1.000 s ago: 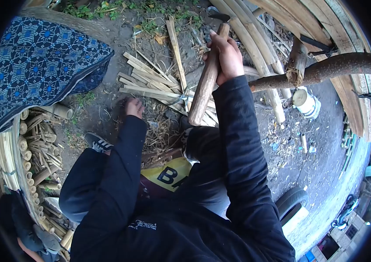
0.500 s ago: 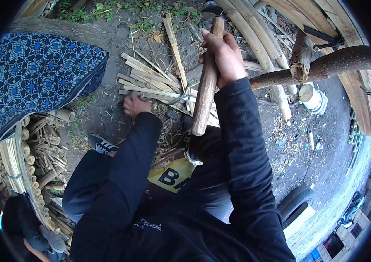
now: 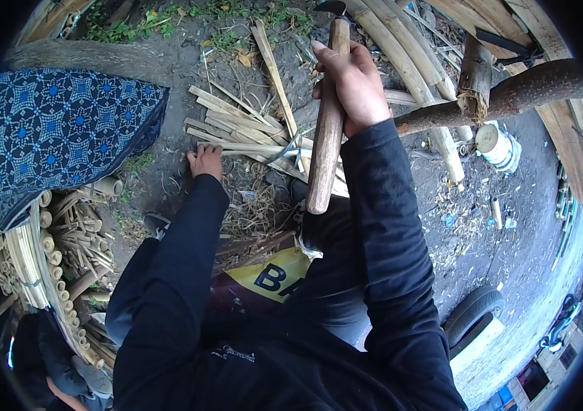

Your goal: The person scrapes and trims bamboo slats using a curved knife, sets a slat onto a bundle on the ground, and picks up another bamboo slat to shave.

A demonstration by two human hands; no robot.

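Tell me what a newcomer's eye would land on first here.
Probably the blue patterned cloth, spread large across the upper left. Next would come the wooden-handled tool with its dark curved blade, gripped in the right hand at upper centre. Then perhaps the left hand, down at the ends of the pale strips on the ground, left of centre.
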